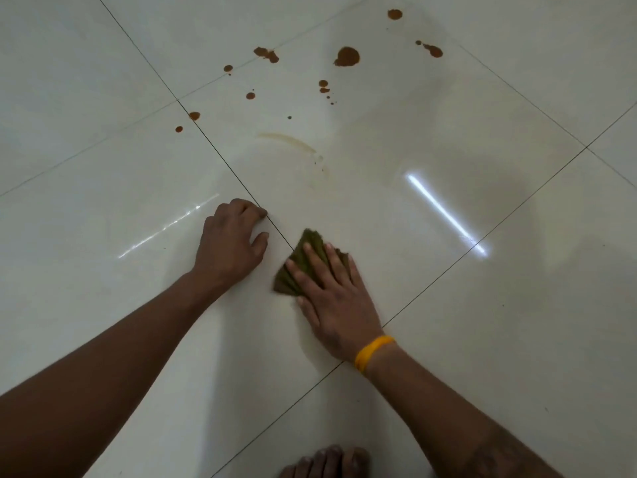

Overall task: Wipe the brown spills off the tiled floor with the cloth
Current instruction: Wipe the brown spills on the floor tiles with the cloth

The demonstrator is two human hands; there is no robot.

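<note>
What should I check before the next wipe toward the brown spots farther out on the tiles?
1. Olive-green folded cloth flat under the right hand: ok, straight fingers press it to the floor.
2. Left hand bracing on the glossy white tiled floor, off the cloth: ok, fingers curled, holding nothing.
3. Path ahead: not ok, a faint pale-brown curved smear lies between the cloth and the spots.
4. Brown spills left: not ok, the largest round brown blot and many smaller drops remain.
5. Cloth's underside clean enough: cannot tell, hidden.
6. Bare toes clear of the spills: ok, at the near edge.
</note>
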